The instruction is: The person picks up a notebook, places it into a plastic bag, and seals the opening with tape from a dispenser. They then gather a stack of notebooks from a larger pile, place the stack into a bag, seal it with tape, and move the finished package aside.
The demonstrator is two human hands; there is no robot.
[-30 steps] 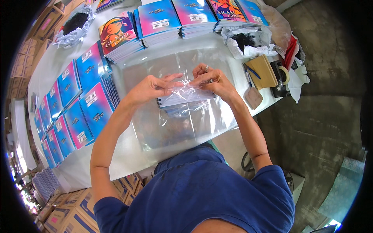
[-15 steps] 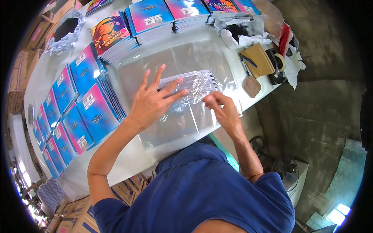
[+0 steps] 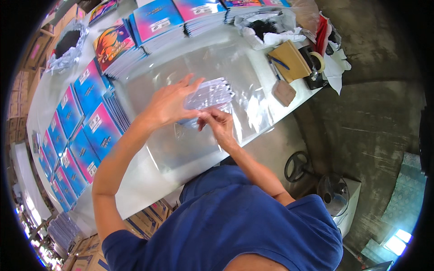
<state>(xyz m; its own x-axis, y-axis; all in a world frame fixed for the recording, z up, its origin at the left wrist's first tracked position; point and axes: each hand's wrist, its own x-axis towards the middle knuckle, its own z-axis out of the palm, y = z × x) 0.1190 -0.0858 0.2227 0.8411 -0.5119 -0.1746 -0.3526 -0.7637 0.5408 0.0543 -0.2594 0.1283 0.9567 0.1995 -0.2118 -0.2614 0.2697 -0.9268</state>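
A small stack of notebooks [image 3: 212, 93] lies in shiny clear plastic film on the table before me. My left hand [image 3: 174, 101] clasps its left end, fingers at the far side and thumb at the near side. My right hand [image 3: 218, 125] is closed at the stack's near edge, its fingertips pinching the clear film beside my left thumb. Just what lies between those fingertips is partly hidden. Under the stack a large clear plastic sheet [image 3: 172, 153] spreads over the white tabletop.
Blue and pink spiral notebooks [image 3: 101, 128] stand in piles at the left, with more piles [image 3: 156, 20] along the far side. At the right lie a brown pad [image 3: 289, 63], a pen, a tape roll [image 3: 318, 62] and a brown block [image 3: 284, 93]. A fan [image 3: 333, 194] stands lower right.
My right hand has moved left along the stack's near edge to my left thumb. My left hand has gone from spread fingers over the stack to clasping its left end.
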